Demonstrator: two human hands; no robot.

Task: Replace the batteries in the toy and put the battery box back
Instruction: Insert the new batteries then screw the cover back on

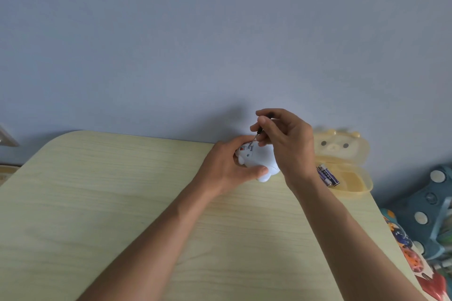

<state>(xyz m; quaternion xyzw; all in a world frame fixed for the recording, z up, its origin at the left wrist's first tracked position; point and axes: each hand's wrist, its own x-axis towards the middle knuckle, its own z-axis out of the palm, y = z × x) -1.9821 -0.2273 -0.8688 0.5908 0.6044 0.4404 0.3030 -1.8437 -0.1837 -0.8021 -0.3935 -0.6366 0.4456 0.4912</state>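
A: Toy (259,161) location?
B: Far side of the tabletop (122,190), right of centre, white, underside up. Left hand (227,166) grips it, fingers curled round the body, thumb on the near side.
A: Right hand (286,139)?
B: Above the toy, fingers pinching a small screwdriver (256,135), tip down on the battery cover (247,151).
A: Batteries?
B: Purple batteries (327,176) lie in an open yellow bear-faced box (347,166), just right of the right wrist, at the tabletop's far right edge.
A: Anything else?
B: Blue spotted fabric item (425,210) off the right edge; can't tell what it is.
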